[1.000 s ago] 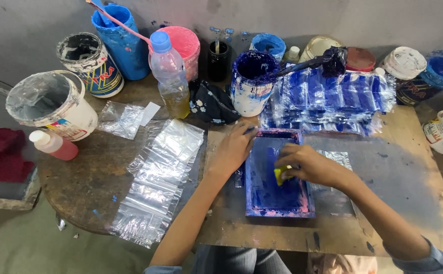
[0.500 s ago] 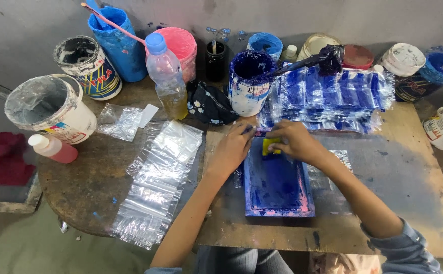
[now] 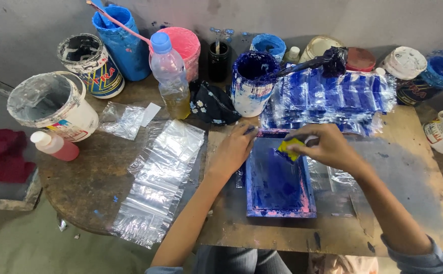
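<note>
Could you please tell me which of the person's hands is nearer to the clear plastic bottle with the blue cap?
The left. The left hand rests on the blue frame's upper left corner, just below and right of the bottle. The right hand, holding a yellow scraper, sits farther right.

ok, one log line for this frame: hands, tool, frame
left hand: pressing blue screen frame at its left edge | right hand: holding yellow squeegee at frame top | clear bags: left of frame

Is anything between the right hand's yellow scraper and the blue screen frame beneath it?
Nothing visible. The right hand holds the yellow scraper at the far end of the blue screen frame; the left hand rests on the frame's left far corner, beside it.
</note>
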